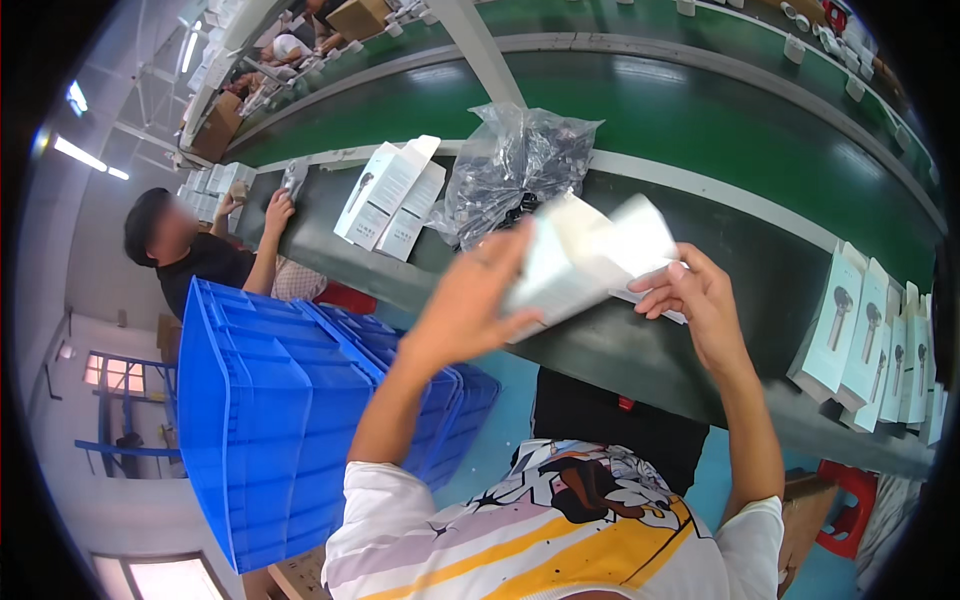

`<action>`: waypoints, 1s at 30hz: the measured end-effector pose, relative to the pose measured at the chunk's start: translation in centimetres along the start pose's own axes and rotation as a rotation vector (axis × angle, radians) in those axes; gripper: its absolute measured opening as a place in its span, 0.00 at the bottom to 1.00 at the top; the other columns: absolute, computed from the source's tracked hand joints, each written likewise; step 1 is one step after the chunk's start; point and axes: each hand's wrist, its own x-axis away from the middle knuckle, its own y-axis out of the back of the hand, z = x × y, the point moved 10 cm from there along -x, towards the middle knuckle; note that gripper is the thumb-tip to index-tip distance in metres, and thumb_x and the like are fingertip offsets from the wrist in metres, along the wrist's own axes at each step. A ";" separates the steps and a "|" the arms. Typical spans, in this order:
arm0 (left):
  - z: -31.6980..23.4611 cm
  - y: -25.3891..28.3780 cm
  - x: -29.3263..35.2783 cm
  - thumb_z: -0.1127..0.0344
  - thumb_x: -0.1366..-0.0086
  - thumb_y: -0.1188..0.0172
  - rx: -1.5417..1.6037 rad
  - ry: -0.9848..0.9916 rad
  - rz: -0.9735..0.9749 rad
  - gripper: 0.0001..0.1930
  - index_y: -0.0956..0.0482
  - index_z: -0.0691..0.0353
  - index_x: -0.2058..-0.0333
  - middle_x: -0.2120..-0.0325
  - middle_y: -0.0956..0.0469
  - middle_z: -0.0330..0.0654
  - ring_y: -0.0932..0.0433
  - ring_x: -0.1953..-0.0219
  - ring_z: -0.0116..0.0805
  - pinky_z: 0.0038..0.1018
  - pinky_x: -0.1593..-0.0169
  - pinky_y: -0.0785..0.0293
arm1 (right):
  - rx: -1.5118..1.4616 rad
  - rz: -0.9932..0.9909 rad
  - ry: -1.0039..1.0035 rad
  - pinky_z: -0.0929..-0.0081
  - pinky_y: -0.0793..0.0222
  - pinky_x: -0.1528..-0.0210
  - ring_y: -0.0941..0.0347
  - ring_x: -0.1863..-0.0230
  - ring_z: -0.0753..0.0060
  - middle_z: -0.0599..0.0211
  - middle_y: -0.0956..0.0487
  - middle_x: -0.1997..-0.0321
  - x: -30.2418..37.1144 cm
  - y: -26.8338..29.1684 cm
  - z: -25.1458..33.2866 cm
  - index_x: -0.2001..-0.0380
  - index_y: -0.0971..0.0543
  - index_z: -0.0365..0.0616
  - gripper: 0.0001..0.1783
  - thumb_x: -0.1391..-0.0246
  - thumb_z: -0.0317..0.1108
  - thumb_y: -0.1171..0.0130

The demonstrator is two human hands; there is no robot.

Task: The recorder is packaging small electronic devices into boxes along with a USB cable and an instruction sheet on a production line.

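A pale white-green carton (570, 265), blurred by motion, is held above the table with its end flaps standing out to the right. My left hand (470, 300) is closed around its left side. At the flap end, my right hand (695, 300) has its fingers bent over a thin white piece, which looks like a flap of the carton. Behind the carton lies a clear plastic bag (520, 150) full of dark parts that I cannot make out. Two similar printed cartons (390, 200) lean together to the left of the bag.
Several cartons with a picture of a dark-headed device (835, 320) stand in a row at the right. Large blue crates (270, 400) fill the left. A co-worker (205, 250) holds a small item at the table. A green conveyor belt (640, 110) runs behind; a red stool (850, 505) is lower right.
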 end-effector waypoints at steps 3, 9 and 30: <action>7.0 5.9 2.4 0.60 0.46 0.32 0.098 0.257 -0.278 0.43 0.44 0.68 0.35 0.48 0.31 0.57 0.26 0.51 0.53 0.38 0.48 0.30 | 0.071 0.003 0.050 0.77 0.29 0.60 0.24 0.65 0.74 0.56 0.19 0.63 0.6 0.3 0.8 0.51 0.27 0.34 0.19 0.36 0.39 0.53; 16.4 5.6 4.6 0.55 0.46 0.33 -0.400 0.470 -0.246 0.43 0.43 0.71 0.37 0.48 0.32 0.58 0.25 0.53 0.55 0.41 0.51 0.27 | 0.186 0.016 -0.011 0.78 0.31 0.59 0.26 0.65 0.76 0.59 0.19 0.64 1.7 0.9 -1.2 0.56 0.24 0.35 0.16 0.39 0.36 0.49; 25.6 1.8 4.3 0.57 0.43 0.37 -0.821 0.495 -0.254 0.33 0.34 0.69 0.42 0.44 0.33 0.61 0.38 0.40 0.59 0.49 0.38 0.43 | 0.343 0.404 0.882 0.78 0.27 0.69 0.22 0.68 0.72 0.67 0.17 0.64 10.1 -12.0 13.7 0.69 0.17 0.45 0.08 0.56 0.31 0.37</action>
